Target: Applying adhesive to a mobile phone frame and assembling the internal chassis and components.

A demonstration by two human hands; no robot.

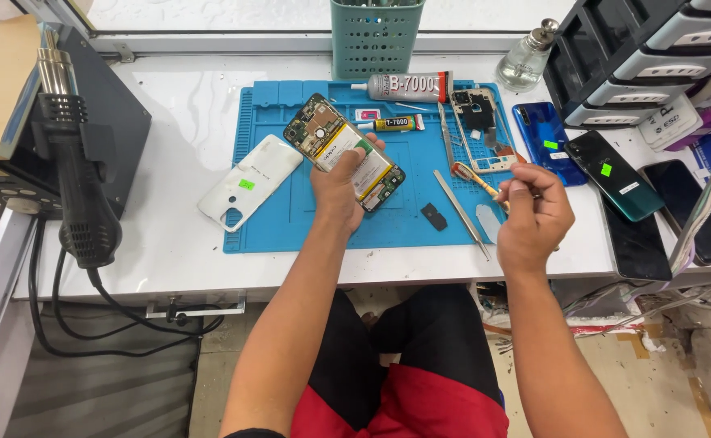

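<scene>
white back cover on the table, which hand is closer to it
Left. The left hand, holding the opened phone over the blue mat, is just right of the white back cover. The right hand, holding a small brush, is much farther right, near the mat's right edge.

A white counter (pixel 177 243) is carrying a blue mat (pixel 420 219), with a white back cover (pixel 250 182) lying just off the mat's left edge. To the right, a blue phone (pixel 544 139), a teal phone (pixel 615 174) and dark phones (pixel 688 207) are lying side by side. A green basket (pixel 374 36), a glass bottle (pixel 527 58) and a drawer unit (pixel 656 57) are standing along the back; a black heat-gun station (pixel 88 122) is sitting at the left.
</scene>
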